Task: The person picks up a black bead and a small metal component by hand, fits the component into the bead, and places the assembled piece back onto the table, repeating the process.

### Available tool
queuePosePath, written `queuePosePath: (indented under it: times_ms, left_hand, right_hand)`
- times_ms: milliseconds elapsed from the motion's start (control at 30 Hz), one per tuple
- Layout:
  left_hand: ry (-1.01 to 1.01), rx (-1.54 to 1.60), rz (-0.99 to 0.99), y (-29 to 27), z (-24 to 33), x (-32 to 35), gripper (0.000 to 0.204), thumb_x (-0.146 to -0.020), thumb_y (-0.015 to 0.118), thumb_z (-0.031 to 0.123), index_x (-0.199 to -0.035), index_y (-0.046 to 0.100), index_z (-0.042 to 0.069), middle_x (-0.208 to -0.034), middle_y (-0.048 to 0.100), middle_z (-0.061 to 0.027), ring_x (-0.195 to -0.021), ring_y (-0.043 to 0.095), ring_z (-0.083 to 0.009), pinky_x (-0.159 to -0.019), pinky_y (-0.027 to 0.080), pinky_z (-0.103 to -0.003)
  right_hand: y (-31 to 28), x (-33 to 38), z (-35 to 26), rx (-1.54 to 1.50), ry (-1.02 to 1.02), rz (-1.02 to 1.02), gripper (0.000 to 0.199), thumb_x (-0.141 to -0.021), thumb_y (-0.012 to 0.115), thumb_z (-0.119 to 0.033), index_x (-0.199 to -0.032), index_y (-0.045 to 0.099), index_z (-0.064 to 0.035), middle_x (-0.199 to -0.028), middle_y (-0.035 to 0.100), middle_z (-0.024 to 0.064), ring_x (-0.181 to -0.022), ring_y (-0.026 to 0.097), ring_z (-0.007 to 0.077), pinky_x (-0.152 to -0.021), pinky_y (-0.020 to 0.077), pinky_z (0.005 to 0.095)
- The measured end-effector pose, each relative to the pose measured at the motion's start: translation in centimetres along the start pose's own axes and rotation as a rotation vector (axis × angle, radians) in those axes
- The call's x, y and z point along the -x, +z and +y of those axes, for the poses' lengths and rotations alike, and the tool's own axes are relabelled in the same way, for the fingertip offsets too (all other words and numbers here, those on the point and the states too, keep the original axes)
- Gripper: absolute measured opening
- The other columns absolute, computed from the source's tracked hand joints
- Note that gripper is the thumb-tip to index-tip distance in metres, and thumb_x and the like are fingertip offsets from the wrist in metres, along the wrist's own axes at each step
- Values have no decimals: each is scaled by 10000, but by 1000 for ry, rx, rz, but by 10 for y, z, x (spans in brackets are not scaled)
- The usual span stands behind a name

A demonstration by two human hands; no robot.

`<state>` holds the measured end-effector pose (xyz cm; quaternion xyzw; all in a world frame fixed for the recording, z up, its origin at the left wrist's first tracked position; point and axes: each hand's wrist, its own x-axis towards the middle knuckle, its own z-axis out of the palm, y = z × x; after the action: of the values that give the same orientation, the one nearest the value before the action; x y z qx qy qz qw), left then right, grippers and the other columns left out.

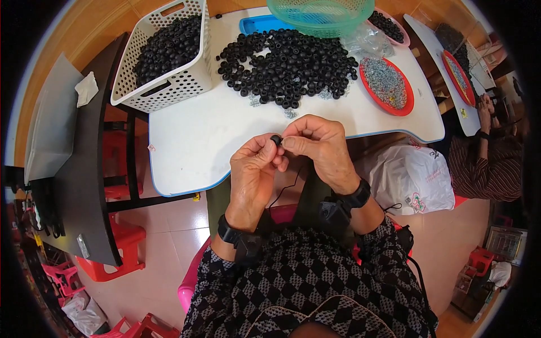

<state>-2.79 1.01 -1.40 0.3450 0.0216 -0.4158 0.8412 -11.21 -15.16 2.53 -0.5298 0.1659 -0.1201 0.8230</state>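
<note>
Above the near edge of a white table (pixel 191 141), my left hand (pixel 252 172) pinches a small round black plastic part (pixel 275 139) between thumb and fingers. My right hand (pixel 321 147) meets it from the other side, its thumb and index finger pressed together against the part. Whatever tiny piece those right fingertips may hold is hidden. Beyond my hands spreads a pile of similar black parts (pixel 290 65), with some small clear or metallic bits along its near edge. To its right, a red plate (pixel 410 98) bears many small silvery pieces (pixel 384 83).
A white perforated basket (pixel 183 87) full of black parts stands at left. Behind the pile are a blue tray (pixel 262 23), a green colander (pixel 321 25) and a clear plastic bag (pixel 369 42). A white bag (pixel 414 180) sits right; beyond, another person's hands (pixel 484 112) rest near a second table.
</note>
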Motion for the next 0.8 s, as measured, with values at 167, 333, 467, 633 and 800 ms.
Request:
queuePosePath:
  times_ms: [167, 333, 467, 633, 800]
  left_hand:
    - [-27, 30, -1, -3, -2, 0, 244, -1110, 779, 178, -1219, 748, -38, -1013, 727, -85, -865, 628, -189, -790, 535, -378]
    - [-14, 142, -2, -3, -2, -1, 171, -1129, 730, 66, -1220, 755, -77, -990, 742, -118, -816, 653, -190, -765, 563, -370]
    - [-18, 134, -10, -2, 3, 0, 161, -1130, 726, 60, -1215, 756, -73, -988, 741, -115, -821, 655, -190, -767, 564, -368]
    - [18, 81, -15, -7, 2, -1, 152, -1124, 745, 79, -1166, 751, -67, -980, 745, -118, -817, 663, -187, -751, 574, -370]
    - [101, -7, 26, -5, 0, -1, 148, -1108, 770, 84, -1118, 751, -62, -956, 747, -114, -794, 672, -190, -714, 588, -356]
  right_hand:
    - [-4, -6, 15, -20, -29, -6, 90, -1049, 793, 35, -1096, 733, 83, -946, 787, 150, -773, 789, 219, -712, 685, 351]
    - [3, -3, 16, -11, -74, -20, 80, -1052, 788, 40, -1099, 732, 73, -963, 777, 138, -797, 787, 203, -676, 677, 337]
    - [0, -8, 23, 76, -147, -36, 122, -1051, 783, 39, -1165, 753, 72, -1056, 764, 130, -826, 785, 188, -704, 676, 326]
    - [-2, -14, 13, 158, -87, -137, 285, -1051, 742, 74, -1332, 788, 53, -1231, 737, 131, -869, 789, 190, -784, 674, 315]
    - [-3, -17, 9, 138, -30, -238, 320, -1058, 701, 102, -1359, 801, 59, -1281, 726, 136, -891, 791, 197, -799, 673, 314]
